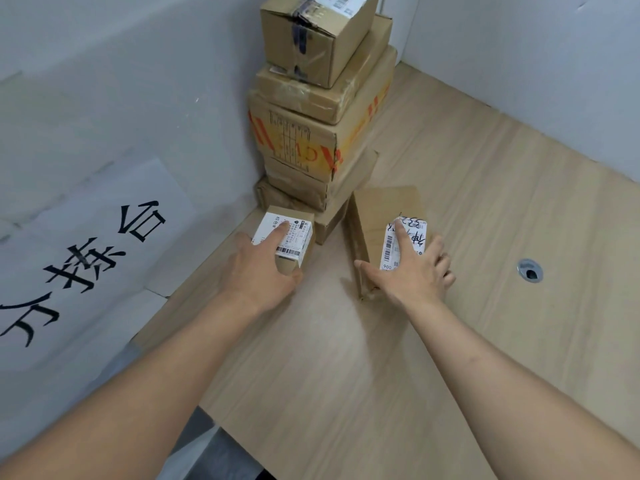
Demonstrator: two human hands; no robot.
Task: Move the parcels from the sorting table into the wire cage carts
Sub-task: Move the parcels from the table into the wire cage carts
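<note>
Two hands reach across the wooden table (433,341), well apart, one parcel each. The left hand (266,268) grips a small box (294,233), forefinger along its white label and thumb on the near side. The right hand (412,268) clasps a flat box (384,213), forefinger on its label, thumb spread at the near edge. Behind them, a stack of boxes (311,126) fills the corner beside a wall sign (90,251).

Big black characters 分拣台 on the wall sign (86,251); "900" shows on the right parcel's label (403,245); other labels' print is too small.
</note>
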